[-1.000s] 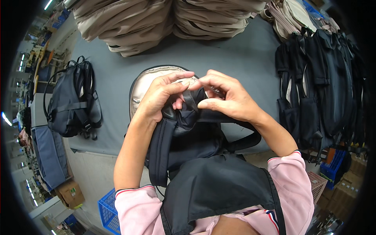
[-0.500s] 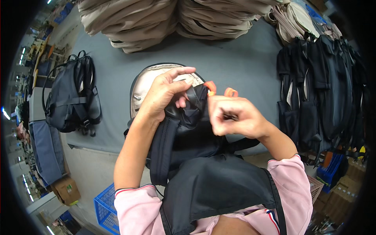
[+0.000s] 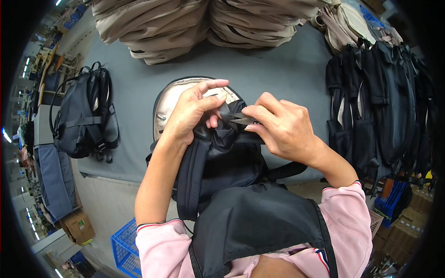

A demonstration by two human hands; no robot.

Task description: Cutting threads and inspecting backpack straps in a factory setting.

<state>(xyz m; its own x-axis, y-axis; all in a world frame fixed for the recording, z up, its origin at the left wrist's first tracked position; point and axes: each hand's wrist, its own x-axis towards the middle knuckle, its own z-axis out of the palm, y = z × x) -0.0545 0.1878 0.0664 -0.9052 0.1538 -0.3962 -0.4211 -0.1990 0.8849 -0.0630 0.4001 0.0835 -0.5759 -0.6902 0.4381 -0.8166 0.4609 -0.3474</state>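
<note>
A black backpack [image 3: 232, 167] lies open on the grey table in front of me, its cream lining [image 3: 178, 95] showing at the far side. My left hand [image 3: 189, 111] pinches a fold of the bag's black fabric [image 3: 225, 110], forefinger stretched out above. Held in my right hand [image 3: 286, 127] is a pair of small thread snips [image 3: 241, 120]. The blades point left, at the fabric beside my left fingers; whether they touch it I cannot tell. A padded shoulder strap [image 3: 194, 178] hangs over the table's near edge.
Beige bags [image 3: 153, 32] are piled along the far side. Several black backpacks [image 3: 371, 106] stand in a row at right, and another black backpack [image 3: 83, 111] lies at left. Below the table are a blue crate [image 3: 125, 245] and a cardboard box [image 3: 77, 227].
My right hand has turned and opened out from a curled fist, bringing the snips' blades toward the fabric. Orange pieces beside it no longer show. My left hand has hardly moved.
</note>
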